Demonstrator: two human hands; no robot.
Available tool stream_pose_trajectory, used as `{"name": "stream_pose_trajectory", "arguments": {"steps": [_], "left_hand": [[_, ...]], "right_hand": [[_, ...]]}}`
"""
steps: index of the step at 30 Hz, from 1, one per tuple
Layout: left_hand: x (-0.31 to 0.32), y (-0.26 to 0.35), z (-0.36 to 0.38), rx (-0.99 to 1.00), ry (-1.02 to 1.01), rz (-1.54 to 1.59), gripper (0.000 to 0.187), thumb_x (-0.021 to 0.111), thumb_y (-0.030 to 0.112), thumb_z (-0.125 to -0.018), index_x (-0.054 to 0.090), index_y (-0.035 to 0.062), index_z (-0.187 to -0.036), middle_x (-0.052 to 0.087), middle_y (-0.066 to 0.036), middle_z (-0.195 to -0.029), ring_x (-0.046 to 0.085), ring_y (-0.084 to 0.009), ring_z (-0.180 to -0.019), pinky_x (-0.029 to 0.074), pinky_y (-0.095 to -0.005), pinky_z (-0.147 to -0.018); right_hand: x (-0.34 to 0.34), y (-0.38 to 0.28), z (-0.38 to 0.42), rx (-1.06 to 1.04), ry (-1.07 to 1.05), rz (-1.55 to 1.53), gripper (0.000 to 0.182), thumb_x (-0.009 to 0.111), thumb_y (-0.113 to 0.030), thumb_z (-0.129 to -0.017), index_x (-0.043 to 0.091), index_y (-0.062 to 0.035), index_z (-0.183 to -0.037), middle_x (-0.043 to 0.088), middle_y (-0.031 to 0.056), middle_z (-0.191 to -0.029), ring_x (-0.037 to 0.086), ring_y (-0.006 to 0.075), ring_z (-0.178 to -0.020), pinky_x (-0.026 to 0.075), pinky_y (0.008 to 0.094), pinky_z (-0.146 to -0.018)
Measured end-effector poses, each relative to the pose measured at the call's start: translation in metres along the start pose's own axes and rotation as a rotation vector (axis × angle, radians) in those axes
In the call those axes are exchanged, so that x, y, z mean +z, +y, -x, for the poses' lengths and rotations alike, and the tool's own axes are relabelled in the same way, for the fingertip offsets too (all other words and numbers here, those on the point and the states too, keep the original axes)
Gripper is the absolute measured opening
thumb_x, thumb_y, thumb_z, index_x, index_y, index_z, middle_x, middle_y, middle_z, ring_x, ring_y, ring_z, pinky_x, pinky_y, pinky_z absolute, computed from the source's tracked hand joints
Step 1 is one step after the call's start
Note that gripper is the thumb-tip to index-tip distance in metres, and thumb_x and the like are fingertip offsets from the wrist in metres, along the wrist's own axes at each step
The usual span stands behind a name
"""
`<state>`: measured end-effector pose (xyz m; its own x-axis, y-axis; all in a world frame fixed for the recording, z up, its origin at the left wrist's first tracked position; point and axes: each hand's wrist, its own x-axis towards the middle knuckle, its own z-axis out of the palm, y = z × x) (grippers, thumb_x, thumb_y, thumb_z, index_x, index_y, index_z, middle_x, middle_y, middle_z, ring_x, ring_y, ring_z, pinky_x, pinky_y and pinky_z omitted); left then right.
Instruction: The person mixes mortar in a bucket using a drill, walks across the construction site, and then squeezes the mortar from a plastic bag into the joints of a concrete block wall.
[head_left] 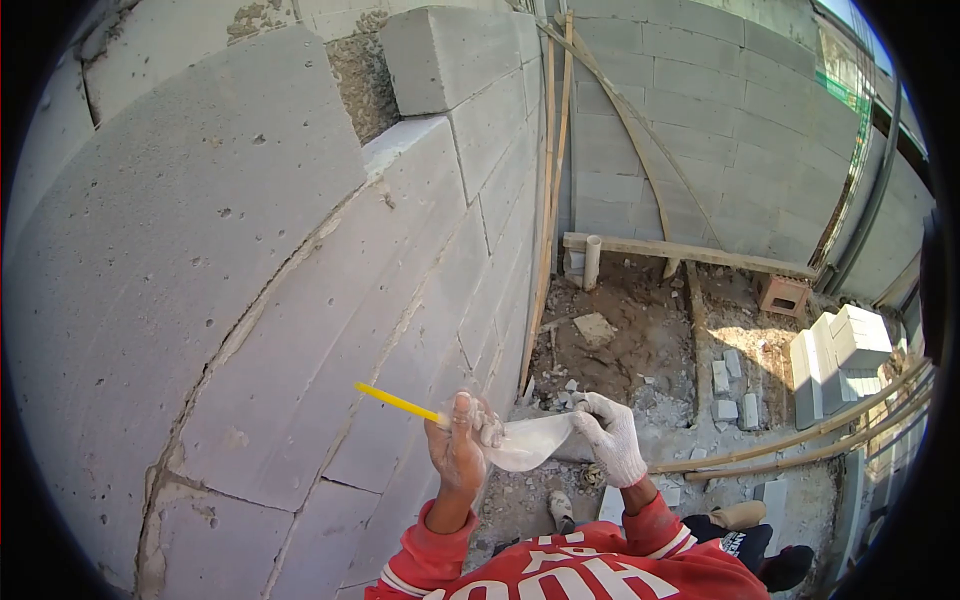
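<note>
My left hand [462,450], bare and dusty, is closed around one end of a whitish, partly see-through plastic bag [525,446]. A yellow straw [397,402] sticks out to the left from beside that hand's thumb. In a white knit glove, my right hand [611,437] pinches the other end of the bag, which hangs slack between both hands. What is inside the bag is hard to make out. Both hands are in front of my red sweatshirt [600,570], close to the grey block wall [370,340] on the left.
One block [440,60] stands on the wall's upper course beside a gap. Bamboo poles [790,440] cross at the right, near stacked light blocks [835,355]. A wooden plank [690,253] spans the far end. Rubble and broken block pieces [735,390] litter the ground.
</note>
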<state>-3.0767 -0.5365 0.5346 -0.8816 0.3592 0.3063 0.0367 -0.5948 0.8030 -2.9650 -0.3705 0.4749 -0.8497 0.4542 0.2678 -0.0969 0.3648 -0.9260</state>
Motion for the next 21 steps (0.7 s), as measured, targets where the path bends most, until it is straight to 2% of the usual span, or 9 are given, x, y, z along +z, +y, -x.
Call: {"name": "stream_pose_trajectory", "arguments": {"steps": [2,7,10,12,13,15,16,18,21], "left_hand": [[-0.017,-0.010,0.000,-0.110,0.132,-0.011,0.036,0.049,0.029,-0.103,0.040,0.0120,-0.073,0.038,0.000,-0.058,0.038,-0.0106,-0.047,0.039,-0.0294,-0.048],[-0.029,-0.036,0.014,-0.176,0.128,-0.118,0.038,0.051,0.032,-0.102,0.039,0.0128,-0.071,0.041,0.000,-0.059,0.037,-0.0106,-0.047,0.040,-0.0287,-0.050],[-0.030,-0.049,0.024,-0.164,0.040,-0.168,0.038,0.049,0.027,-0.102,0.047,0.0083,-0.069,0.043,-0.002,-0.056,0.039,-0.0095,-0.047,0.036,-0.0277,-0.047],[-0.033,-0.050,0.027,-0.112,-0.192,-0.624,0.030,0.051,0.020,-0.099,0.055,0.0041,-0.074,0.054,-0.010,-0.071,0.052,-0.0175,-0.064,0.042,-0.0321,-0.063],[-0.028,-0.051,0.024,-0.108,-0.204,-0.622,0.030,0.051,0.020,-0.099,0.055,0.0041,-0.074,0.054,-0.010,-0.071,0.052,-0.0175,-0.064,0.042,-0.0321,-0.063],[-0.016,-0.047,0.020,0.354,-0.385,-0.949,0.019,0.056,0.017,-0.092,0.062,0.0013,-0.084,0.058,-0.017,-0.100,0.054,-0.0292,-0.100,0.038,-0.0394,-0.087],[-0.014,-0.046,0.022,0.349,-0.388,-0.951,0.019,0.056,0.017,-0.092,0.062,0.0013,-0.084,0.058,-0.017,-0.100,0.054,-0.0292,-0.100,0.038,-0.0394,-0.087],[-0.014,-0.045,0.027,0.287,-0.512,-1.078,0.018,0.060,0.017,-0.085,0.065,0.0009,-0.089,0.050,-0.021,-0.123,0.040,-0.0361,-0.124,0.029,-0.0438,-0.098],[-0.019,-0.047,0.025,0.276,-0.566,-1.100,0.026,0.063,0.022,-0.086,0.064,0.0014,-0.101,0.049,-0.022,-0.125,0.041,-0.0360,-0.123,0.029,-0.0452,-0.099]], "right_hand": [[0.004,0.011,0.010,0.113,0.038,-0.036,0.019,0.063,-0.012,-0.087,0.059,0.0055,-0.090,0.061,0.0107,-0.083,0.057,0.0186,-0.076,0.047,0.0332,-0.076],[0.015,0.022,0.014,0.044,-0.175,0.271,0.018,0.064,-0.013,-0.083,0.063,0.0023,-0.092,0.063,0.0137,-0.087,0.064,0.0341,-0.083,0.051,0.0382,-0.077],[0.016,0.002,0.014,0.107,-0.057,0.206,0.023,0.066,-0.016,-0.082,0.063,-0.0004,-0.098,0.063,0.0133,-0.093,0.064,0.0334,-0.084,0.052,0.0386,-0.080],[0.013,0.003,0.014,0.068,-0.079,0.257,0.034,0.069,-0.022,-0.080,0.062,-0.0016,-0.106,0.063,0.0165,-0.108,0.064,0.0347,-0.094,0.052,0.0419,-0.084],[0.015,0.005,0.019,-0.078,-0.066,0.331,0.040,0.070,-0.024,-0.079,0.061,-0.0011,-0.110,0.061,0.0195,-0.114,0.063,0.0364,-0.101,0.051,0.0433,-0.086],[0.018,-0.008,0.022,-0.205,-0.173,0.431,0.054,0.069,-0.028,-0.078,0.055,0.0003,-0.122,0.054,0.0273,-0.128,0.056,0.0427,-0.115,0.049,0.0465,-0.092],[0.023,-0.006,0.022,-0.200,-0.173,0.428,0.054,0.069,-0.028,-0.078,0.055,0.0003,-0.122,0.054,0.0273,-0.128,0.056,0.0427,-0.115,0.049,0.0465,-0.092],[0.037,0.006,0.025,-0.152,-0.316,0.245,0.055,0.067,-0.026,-0.080,0.053,-0.0003,-0.125,0.055,0.0269,-0.127,0.056,0.0440,-0.113,0.049,0.0467,-0.092],[0.050,0.015,0.029,-0.144,-0.222,0.218,0.039,0.063,-0.021,-0.083,0.058,-0.0013,-0.117,0.059,0.0237,-0.120,0.058,0.0428,-0.107,0.050,0.0451,-0.089]]}}
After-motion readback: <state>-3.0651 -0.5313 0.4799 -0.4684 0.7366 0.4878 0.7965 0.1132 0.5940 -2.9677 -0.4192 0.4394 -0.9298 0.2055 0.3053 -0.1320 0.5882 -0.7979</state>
